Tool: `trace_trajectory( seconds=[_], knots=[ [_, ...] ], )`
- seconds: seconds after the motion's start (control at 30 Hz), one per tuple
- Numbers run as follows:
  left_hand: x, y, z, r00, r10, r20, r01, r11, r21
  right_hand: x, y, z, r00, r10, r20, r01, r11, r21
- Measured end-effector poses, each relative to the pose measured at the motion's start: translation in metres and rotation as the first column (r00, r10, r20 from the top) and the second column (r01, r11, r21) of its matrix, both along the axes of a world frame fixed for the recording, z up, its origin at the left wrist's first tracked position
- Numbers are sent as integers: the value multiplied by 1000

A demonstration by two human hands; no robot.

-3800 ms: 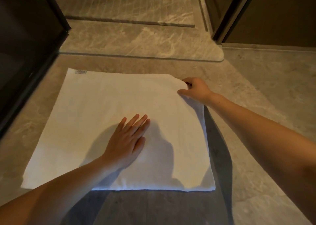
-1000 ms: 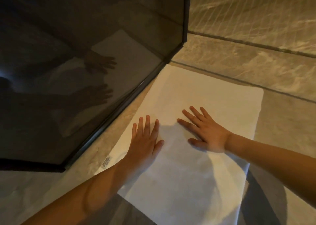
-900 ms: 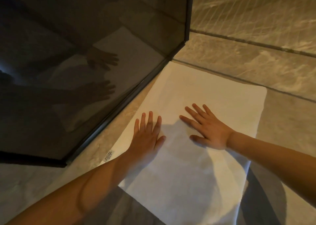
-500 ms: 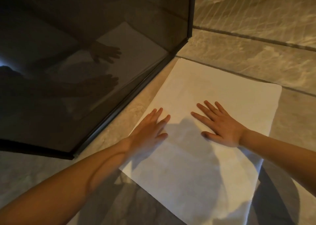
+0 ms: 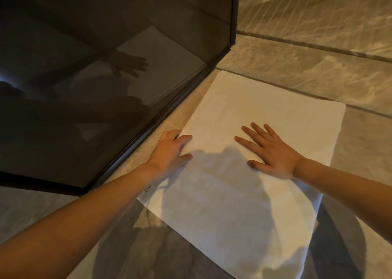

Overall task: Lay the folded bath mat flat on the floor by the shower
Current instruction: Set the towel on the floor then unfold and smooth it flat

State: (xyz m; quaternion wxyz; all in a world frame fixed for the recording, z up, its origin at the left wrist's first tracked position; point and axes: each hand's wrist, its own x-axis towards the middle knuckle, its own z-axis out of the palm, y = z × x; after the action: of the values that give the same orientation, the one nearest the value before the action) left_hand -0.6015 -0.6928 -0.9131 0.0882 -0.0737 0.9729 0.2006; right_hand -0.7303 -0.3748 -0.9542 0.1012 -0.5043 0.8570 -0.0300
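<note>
A white bath mat [image 5: 265, 113] lies spread flat on the stone floor, its far edge along the raised shower threshold [image 5: 307, 71]. My right hand [image 5: 271, 151] rests palm down on the mat's middle, fingers spread. My left hand [image 5: 171, 149] is at the mat's left edge beside the glass panel, thumb and forefinger on top of the mat. Its other fingers curl at the edge; whether they grip it I cannot tell. My forearms' shadows fall across the near half of the mat.
A dark tinted glass shower panel [image 5: 95, 77] with a black frame stands at the left, close to the mat's left edge, and mirrors my hands. Grooved shower floor [image 5: 318, 9] lies beyond the threshold. Marbled floor tiles [image 5: 367, 143] surround the mat.
My left hand has slid left from the mat's middle to its left edge. My right hand stays flat on the mat. The view has shifted slightly.
</note>
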Motion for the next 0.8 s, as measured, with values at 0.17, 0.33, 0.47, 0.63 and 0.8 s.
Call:
trace_trajectory(
  seconds=[0.17,0.33,0.47,0.63,0.8],
  knots=[
    [-9,-3,7,994,105,-23,-93,952,291,-1,-1,-1,1000,-5,-10,5,1000,-1],
    [-13,-21,19,986,8,165,-58,952,299,0,-1,-2,1000,-3,-28,3,1000,12],
    [-8,-29,28,980,-17,198,-74,894,442,1,-3,0,999,-14,-34,15,999,28],
    [-6,-27,48,920,-22,391,-266,698,665,2,-12,16,996,-78,41,74,992,100],
    [-6,3,71,931,-197,309,-66,739,670,-9,-76,79,623,-334,708,602,782,-161]
  ],
)
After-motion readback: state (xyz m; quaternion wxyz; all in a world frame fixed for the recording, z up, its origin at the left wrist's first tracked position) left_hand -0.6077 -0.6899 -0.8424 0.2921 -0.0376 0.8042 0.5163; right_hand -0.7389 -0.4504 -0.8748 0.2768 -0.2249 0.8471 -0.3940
